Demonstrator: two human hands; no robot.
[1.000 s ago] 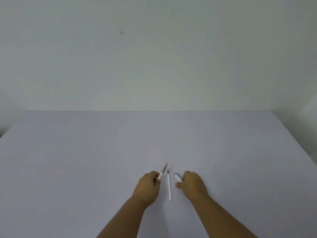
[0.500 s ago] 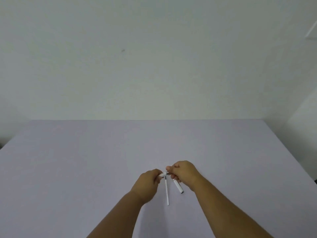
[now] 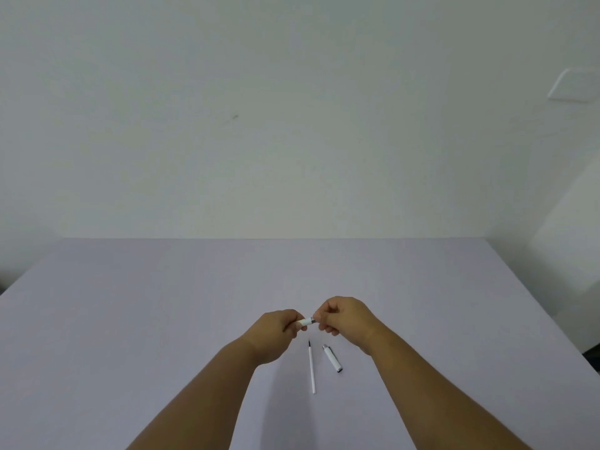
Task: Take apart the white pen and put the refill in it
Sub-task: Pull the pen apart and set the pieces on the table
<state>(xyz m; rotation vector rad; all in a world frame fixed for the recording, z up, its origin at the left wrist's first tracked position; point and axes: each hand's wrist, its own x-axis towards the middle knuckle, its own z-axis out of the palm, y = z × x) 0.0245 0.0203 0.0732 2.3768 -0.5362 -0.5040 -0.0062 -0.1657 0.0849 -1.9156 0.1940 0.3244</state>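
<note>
My left hand (image 3: 277,329) and my right hand (image 3: 344,316) both grip a short white pen section (image 3: 306,321) held level between them above the table; a metal ring shows at its right end, and the rest is hidden in my fingers. Below the hands, a thin white refill (image 3: 311,367) with a dark tip lies on the table, pointing away from me. Just right of it lies a white pen piece (image 3: 332,358) with metal ends, slightly slanted.
The pale lilac table (image 3: 162,319) spreads wide around the hands. A plain white wall rises behind its far edge. The table's right edge runs diagonally at the right side of the view.
My right hand has put down the white pen piece beside the refill and moved over to the section held by my left hand. Both hands have lifted a little off the table.
</note>
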